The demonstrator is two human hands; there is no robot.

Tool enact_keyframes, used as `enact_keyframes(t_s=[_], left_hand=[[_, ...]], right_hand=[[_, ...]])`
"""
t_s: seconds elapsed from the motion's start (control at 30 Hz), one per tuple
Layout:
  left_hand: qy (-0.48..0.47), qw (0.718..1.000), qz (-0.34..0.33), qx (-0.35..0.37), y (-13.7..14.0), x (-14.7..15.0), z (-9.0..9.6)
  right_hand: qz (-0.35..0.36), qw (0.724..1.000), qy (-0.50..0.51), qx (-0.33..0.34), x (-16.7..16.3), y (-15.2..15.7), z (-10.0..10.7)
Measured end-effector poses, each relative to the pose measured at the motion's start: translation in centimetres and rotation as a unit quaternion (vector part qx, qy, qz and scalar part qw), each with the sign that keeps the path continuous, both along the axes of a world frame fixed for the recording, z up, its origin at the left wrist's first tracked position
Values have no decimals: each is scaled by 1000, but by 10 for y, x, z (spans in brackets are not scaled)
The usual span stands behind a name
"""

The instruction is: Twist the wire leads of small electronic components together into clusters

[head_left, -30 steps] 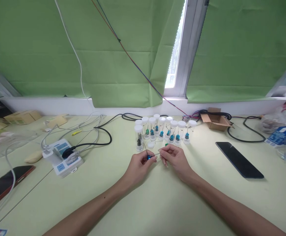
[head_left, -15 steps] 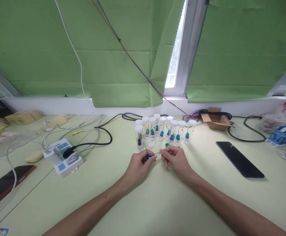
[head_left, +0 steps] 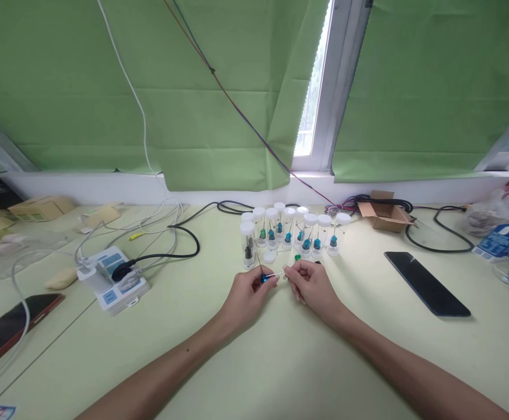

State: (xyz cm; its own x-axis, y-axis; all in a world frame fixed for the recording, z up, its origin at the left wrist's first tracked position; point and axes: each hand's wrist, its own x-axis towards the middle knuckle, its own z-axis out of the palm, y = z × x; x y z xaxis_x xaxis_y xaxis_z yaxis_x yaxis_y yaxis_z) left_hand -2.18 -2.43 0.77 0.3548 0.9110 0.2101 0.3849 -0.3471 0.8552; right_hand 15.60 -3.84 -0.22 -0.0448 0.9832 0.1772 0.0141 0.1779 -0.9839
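Observation:
My left hand (head_left: 246,296) is closed in a pinch around a small blue part (head_left: 264,279) with thin metal rods. One rod points up and another reaches right. At that rod's tip my right hand (head_left: 313,286) is closed, thumb and forefinger together; what lies between them is too small to make out. Just beyond the hands stand several clear tubes (head_left: 248,249) with white caps, holding blue, green or dark parts with thin rods. A loose white cap (head_left: 269,257) and a small green piece (head_left: 297,256) lie in front of them.
To the left is a white power strip (head_left: 117,280) with plugs and cables, and a phone (head_left: 13,326) at the edge. On the right lie a black phone (head_left: 426,284), an open cardboard box (head_left: 384,219), black cables and a blue-and-white package (head_left: 504,239).
The fingers of my right hand have shifted slightly at the rod's tip. My left hand keeps its hold on the blue part, and the tubes have not moved.

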Motion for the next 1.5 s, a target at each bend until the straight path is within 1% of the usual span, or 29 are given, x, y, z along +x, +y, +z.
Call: enact_keyframes(t_s=[0.37, 0.5, 0.63, 0.73, 0.87, 1.03, 1.23, 1.5], left_hand=[[-30, 998, -6, -46, 2, 1, 4], [-75, 994, -7, -80, 2, -1, 5], [-151, 979, -43, -126, 2, -3, 8], [-190, 970, -55, -139, 2, -3, 10], [-213, 966, -46, -141, 4, -1, 12], [-233, 958, -24, -164, 6, 1, 12], [-290, 929, -26, -229, 8, 0, 8], [-313, 908, -51, -275, 10, -2, 6]], right_hand=[[1, 996, -58, 62, 3, -2, 1], [-1, 996, -65, 66, 2, -3, 4], [-7, 994, -75, 79, 2, -4, 5], [-13, 992, -84, 88, 2, -5, 6], [-21, 990, -99, 101, 2, -6, 7], [-27, 984, -123, 124, 1, -6, 4], [-38, 967, -170, 184, -1, -8, 2], [-36, 924, -246, 289, -1, -10, -2]])
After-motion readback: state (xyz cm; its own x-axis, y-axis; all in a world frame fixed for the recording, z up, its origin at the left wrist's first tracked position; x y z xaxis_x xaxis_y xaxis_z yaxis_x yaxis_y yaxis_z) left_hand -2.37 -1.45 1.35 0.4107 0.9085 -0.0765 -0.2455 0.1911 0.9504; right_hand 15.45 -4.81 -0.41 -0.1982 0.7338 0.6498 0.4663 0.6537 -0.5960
